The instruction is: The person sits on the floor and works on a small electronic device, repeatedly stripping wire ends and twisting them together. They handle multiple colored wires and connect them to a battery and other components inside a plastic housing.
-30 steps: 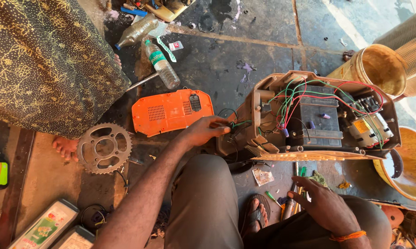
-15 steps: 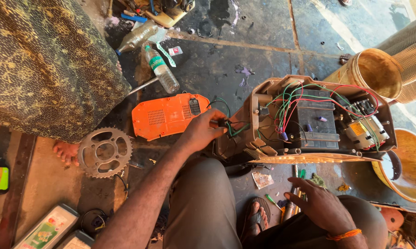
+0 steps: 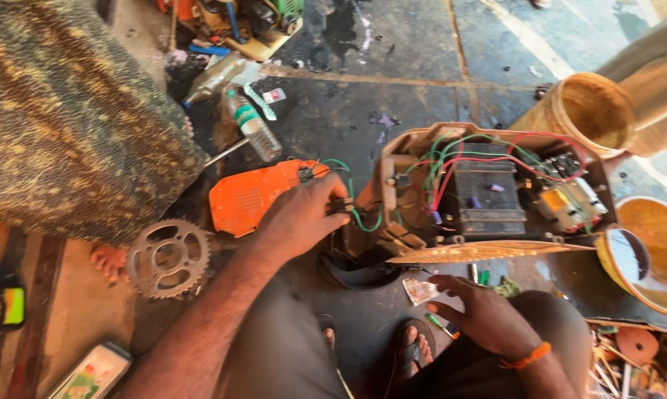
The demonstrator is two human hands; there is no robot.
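Observation:
An opened tan casing (image 3: 392, 159) lies on the dark floor, showing a black battery block (image 3: 487, 201) and red and green wires (image 3: 452, 159). My left hand (image 3: 304, 218) is closed on a small black connector with green wires at the casing's left end, next to an orange plastic cover (image 3: 248, 196). My right hand (image 3: 481, 314) rests low near my knee, fingers spread over small scraps on the floor, holding nothing that I can see. It wears an orange wristband.
A metal sprocket (image 3: 167, 257) lies at left beside another person's patterned garment (image 3: 67, 111) and bare toes. A plastic bottle (image 3: 252, 127) lies behind the orange cover. Yellowish buckets (image 3: 592, 111) stand at right. Tools clutter the bottom right corner.
My left hand has shifted slightly right, closing on the green-wired connector at the casing's end. The view has moved closer. My right hand has stayed near my knee.

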